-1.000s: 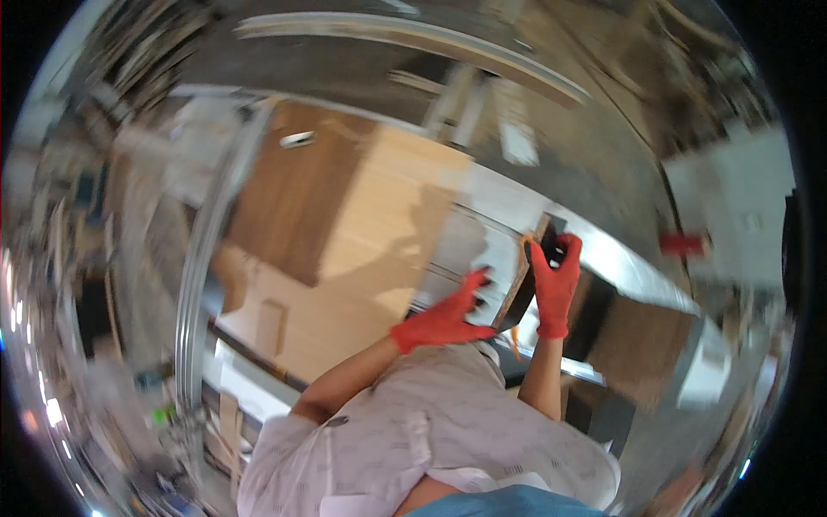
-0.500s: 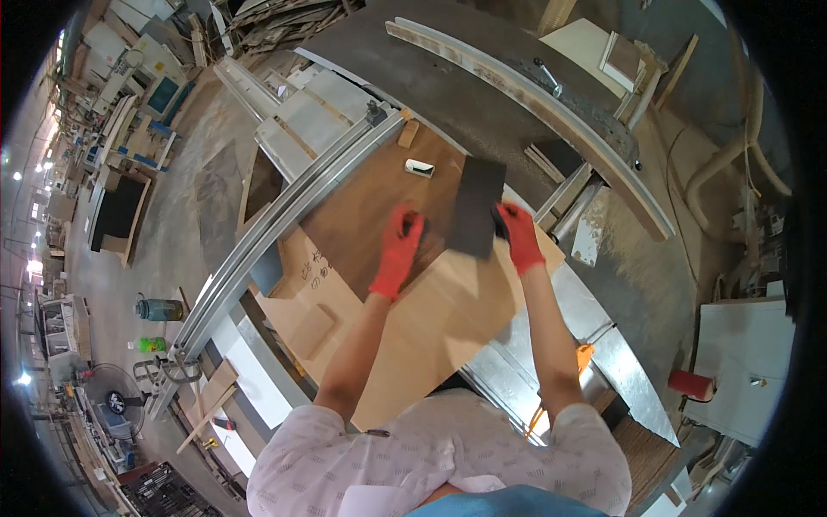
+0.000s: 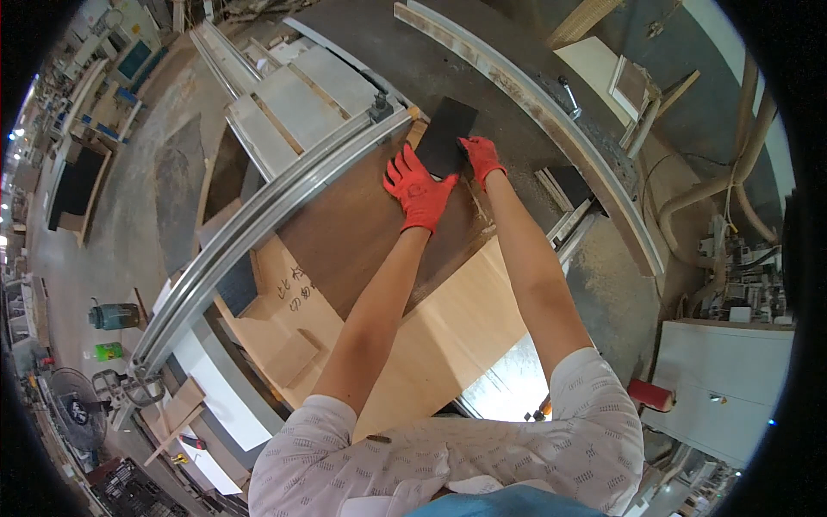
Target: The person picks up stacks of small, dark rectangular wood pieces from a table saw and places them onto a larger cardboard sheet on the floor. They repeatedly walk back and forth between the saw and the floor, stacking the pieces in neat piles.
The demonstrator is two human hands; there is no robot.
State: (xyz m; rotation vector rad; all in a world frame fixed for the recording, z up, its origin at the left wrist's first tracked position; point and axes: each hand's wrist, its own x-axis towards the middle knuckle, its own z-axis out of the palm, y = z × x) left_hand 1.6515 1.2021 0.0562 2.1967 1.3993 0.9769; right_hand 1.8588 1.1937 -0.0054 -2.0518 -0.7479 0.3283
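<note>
A flat, dark rectangular board (image 3: 450, 129) lies at the far end of a brown wooden panel (image 3: 362, 228), its far part over the dark machine table. My left hand (image 3: 419, 194), in a red glove, is open with fingers spread; its thumb reaches the board's near edge. At the board's right edge, my right hand (image 3: 484, 158), also red-gloved, has its fingers closed on it. A small wood block (image 3: 417, 133) shows just left of the board. Under the brown panel is a pale wooden sheet (image 3: 457, 336) with dark handwriting.
A long metal rail (image 3: 284, 202) runs along the left of the panels. Across the dark table (image 3: 508, 95) stretches a long fence (image 3: 551, 112). A water bottle (image 3: 115, 316) and a fan (image 3: 76, 409) stand at left; a red cylinder (image 3: 650, 395) is at right.
Both hands have moved farther away, carrying the dark board toward the far end of the brown panel. My left hand has spread its fingers beside it. The small white object no longer shows.
</note>
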